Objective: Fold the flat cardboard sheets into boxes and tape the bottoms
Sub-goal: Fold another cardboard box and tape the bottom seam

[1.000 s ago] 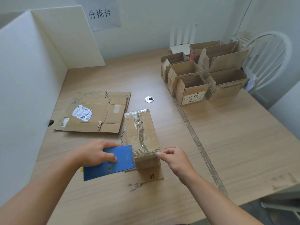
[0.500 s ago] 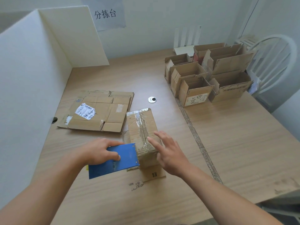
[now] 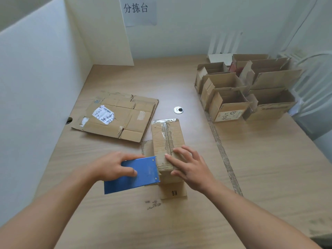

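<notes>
A small cardboard box stands bottom up in the middle of the table, with clear tape running along its seam. My left hand grips a blue tape dispenser pressed against the box's near left edge. My right hand lies flat with fingers spread on the near end of the box's taped bottom. A stack of flat cardboard sheets lies to the left behind the box; the top sheet carries a white label.
Several folded open boxes stand grouped at the back right. A round metal cable cap sits in the wooden table. White partition panels wall the left side. A white chair stands at the right.
My right hand has moved from the box's near right corner up onto its taped bottom and spread flat. The left hand and the dispenser have stayed against the box.
</notes>
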Demonstrator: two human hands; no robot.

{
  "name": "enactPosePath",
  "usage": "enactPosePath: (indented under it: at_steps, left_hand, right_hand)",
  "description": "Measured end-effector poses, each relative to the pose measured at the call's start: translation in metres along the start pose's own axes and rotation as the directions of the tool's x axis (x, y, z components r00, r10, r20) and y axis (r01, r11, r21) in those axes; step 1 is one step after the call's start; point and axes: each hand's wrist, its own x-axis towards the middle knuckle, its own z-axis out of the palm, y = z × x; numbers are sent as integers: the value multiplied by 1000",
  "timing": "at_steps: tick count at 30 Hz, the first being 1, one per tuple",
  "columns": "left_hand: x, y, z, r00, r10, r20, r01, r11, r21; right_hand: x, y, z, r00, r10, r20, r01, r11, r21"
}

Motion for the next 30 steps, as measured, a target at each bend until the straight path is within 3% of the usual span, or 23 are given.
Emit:
enactPosePath:
  at_steps: [6,14,25,30]
  left_hand:
    - [-13,-20,-17,999,41,25,-40,999,-22]
    - [-1,-34,-15,1000,-10,-6,10,999,36]
    - [21,-5,6,979,-36,-202,116,909,401]
    - [10,26,21,939,-71,-336,232,853,468]
  right_hand:
    - [3,2,2,1000,-6,20,6,1000,-28]
    - [4,1,4,1000,-10,8,10,1000,-16]
    - [6,-8,10,997,65,29,-67,996,57]
    - [5,-19,11,987,150,54,-156,979,133]
